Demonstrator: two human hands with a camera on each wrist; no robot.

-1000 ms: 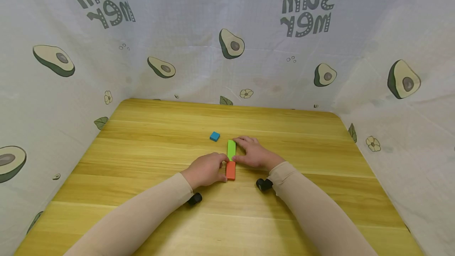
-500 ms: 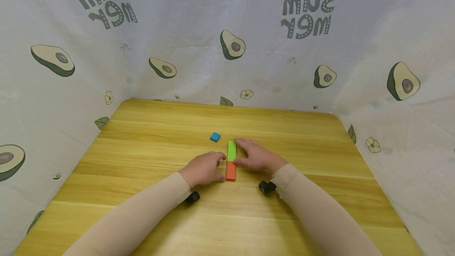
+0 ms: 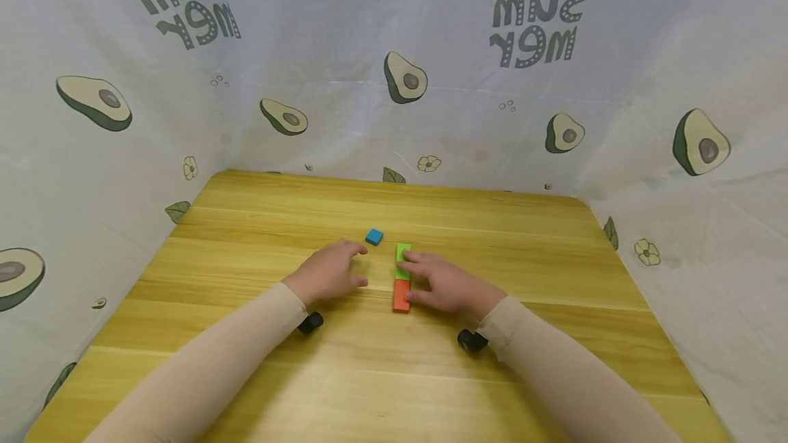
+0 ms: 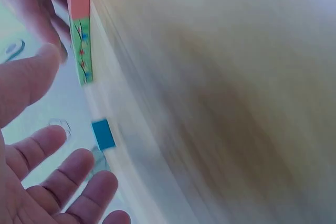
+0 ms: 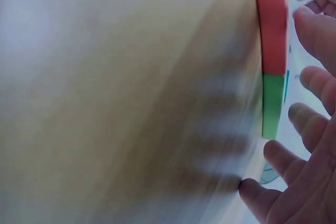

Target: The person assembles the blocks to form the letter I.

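A green block and a red block lie end to end in one line, the green one farther away. The green block's side carries a printed pattern in the left wrist view. My right hand hovers at their right with fingers spread; its fingertips overlap the green block, and contact cannot be told. The thumb is near the red block. To the left, my left hand is apart from the pair, fingers parted and holding nothing. Just beyond its fingertips sits a small blue block.
The blocks rest on a wooden table with rounded far corners. White cloth printed with avocados hangs around its back and sides. Black wrist cameras jut out beneath both sleeves.
My left hand has left the red block and moved left and away toward the blue block. My right hand has slid slightly nearer along the pair, its fingers spreading. The blocks stay put.
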